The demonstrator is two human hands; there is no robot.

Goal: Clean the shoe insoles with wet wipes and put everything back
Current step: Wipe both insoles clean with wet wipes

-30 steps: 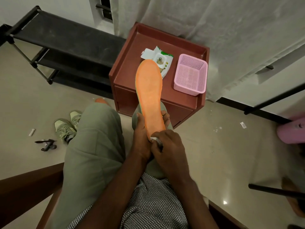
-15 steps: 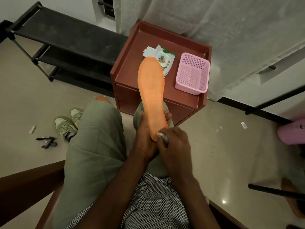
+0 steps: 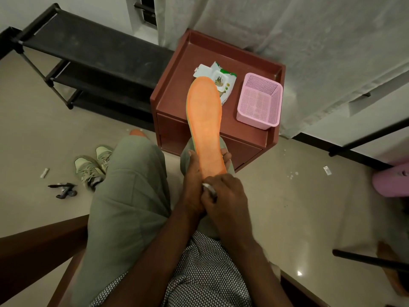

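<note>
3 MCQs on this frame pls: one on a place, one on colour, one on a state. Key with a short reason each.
1. Where is the wet wipes pack?
A. on the floor
B. on the brown cabinet
C. in the basket

2. What colour is the basket?
A. pink
B. green
C. black

3. What is the right hand doing?
A. resting open on the knee
B. pulling a wipe from the pack
C. gripping a wipe at the insole's heel

Key:
1 B: the wet wipes pack lies on the brown cabinet.
2 A: the basket is pink.
3 C: the right hand holds a white wipe against the orange insole, which the left hand grips.
</note>
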